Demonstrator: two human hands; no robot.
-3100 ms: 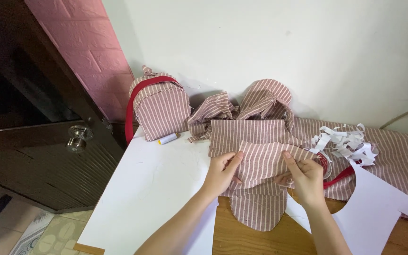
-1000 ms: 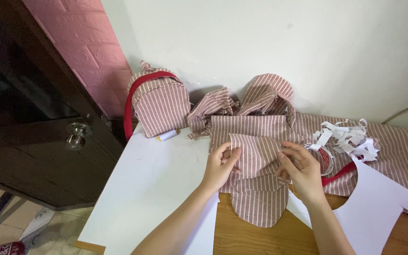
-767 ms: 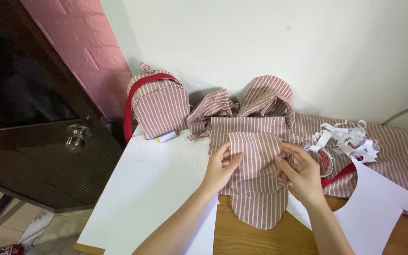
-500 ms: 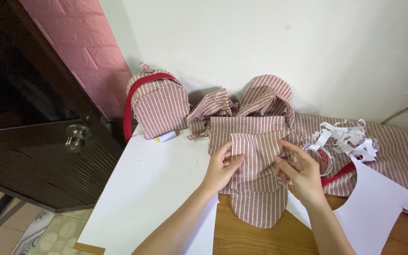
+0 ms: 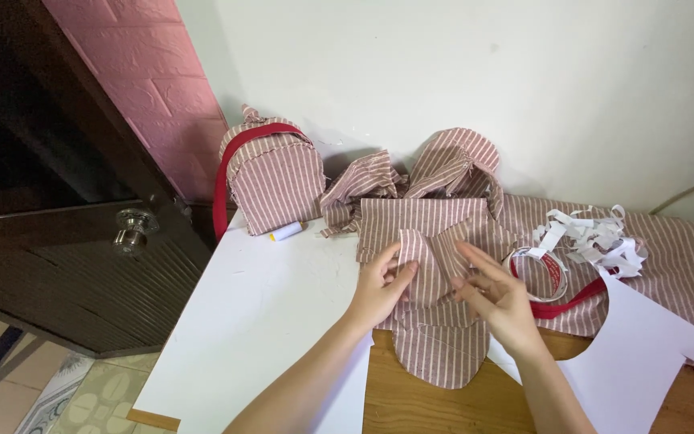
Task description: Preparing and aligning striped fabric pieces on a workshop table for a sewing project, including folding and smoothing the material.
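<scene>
My left hand (image 5: pixel 381 283) pinches a small folded flap of red-and-white striped fabric (image 5: pixel 426 261) at the middle of the table. My right hand (image 5: pixel 501 297) presses on the same piece from the right, fingers spread over it. The flap lies on a larger striped piece with a rounded lower edge (image 5: pixel 437 354) that overhangs onto the wooden tabletop (image 5: pixel 411 402). More striped cut pieces (image 5: pixel 419 217) lie flat behind it.
A small striped backpack with red trim (image 5: pixel 271 177) stands against the wall at the left, a white thread spool (image 5: pixel 287 232) in front. A tape roll (image 5: pixel 538 273), white paper strips (image 5: pixel 596 237), a red strap (image 5: pixel 572 300) and white paper sheets (image 5: pixel 644 354) lie to the right. A dark door with a knob (image 5: pixel 132 229) stands at left.
The loose striped flap has been folded narrower and gathered upward between both hands. My hands moved closer together over it.
</scene>
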